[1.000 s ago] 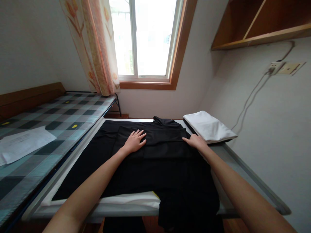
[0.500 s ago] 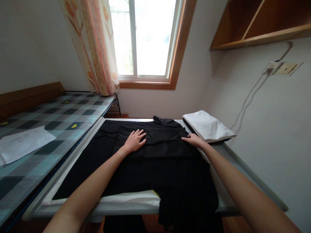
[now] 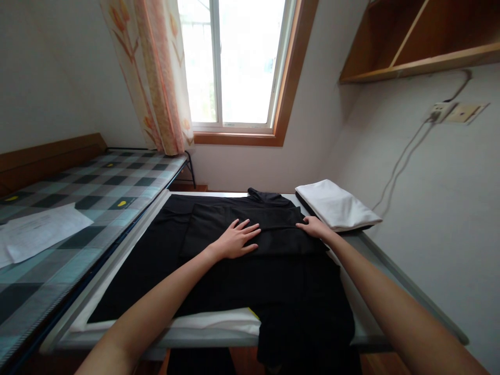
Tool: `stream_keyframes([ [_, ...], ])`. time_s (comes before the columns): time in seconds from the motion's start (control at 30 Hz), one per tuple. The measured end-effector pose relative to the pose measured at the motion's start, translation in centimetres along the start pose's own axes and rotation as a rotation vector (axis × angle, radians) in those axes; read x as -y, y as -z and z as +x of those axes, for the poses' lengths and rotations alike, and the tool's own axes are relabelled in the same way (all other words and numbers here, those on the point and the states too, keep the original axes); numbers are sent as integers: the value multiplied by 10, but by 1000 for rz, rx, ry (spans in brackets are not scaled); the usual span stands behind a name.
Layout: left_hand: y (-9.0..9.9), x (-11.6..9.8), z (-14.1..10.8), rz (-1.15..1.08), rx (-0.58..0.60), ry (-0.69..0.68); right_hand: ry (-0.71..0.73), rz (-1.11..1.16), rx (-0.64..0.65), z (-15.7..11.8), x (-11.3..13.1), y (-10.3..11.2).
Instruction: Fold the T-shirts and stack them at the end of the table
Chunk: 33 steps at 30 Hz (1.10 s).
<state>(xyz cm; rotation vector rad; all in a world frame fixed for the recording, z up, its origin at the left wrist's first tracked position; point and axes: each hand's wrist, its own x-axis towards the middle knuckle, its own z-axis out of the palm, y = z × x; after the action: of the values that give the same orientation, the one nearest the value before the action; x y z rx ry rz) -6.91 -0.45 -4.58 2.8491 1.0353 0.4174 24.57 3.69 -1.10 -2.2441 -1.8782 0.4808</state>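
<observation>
A black shirt is spread over the table, one short sleeve hanging past the near edge. Across its upper half lies a flat, folded black section; whether it is a separate piece I cannot tell. My left hand rests palm down on this section, fingers spread. At the section's right end, my right hand has thumb and finger closed on the black fabric of the shirt. White cloth with a bit of yellow edge shows beneath the shirt along the near side.
Folded white cloth with black under it sits at the table's back right. A bed with a checked mattress stands at left, bearing paper sheets. A window, a curtain, a wall shelf and a plugged-in cable surround the table.
My left hand has slid to the right and slightly nearer over the black fabric. My right hand stays at the same spot on the shirt. The view has shifted slightly.
</observation>
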Motion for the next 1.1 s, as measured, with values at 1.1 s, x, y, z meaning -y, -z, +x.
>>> stream_keyframes([
  [1.1, 46, 17, -36, -56, -117, 151, 344, -74, -120, 33, 148, -62],
])
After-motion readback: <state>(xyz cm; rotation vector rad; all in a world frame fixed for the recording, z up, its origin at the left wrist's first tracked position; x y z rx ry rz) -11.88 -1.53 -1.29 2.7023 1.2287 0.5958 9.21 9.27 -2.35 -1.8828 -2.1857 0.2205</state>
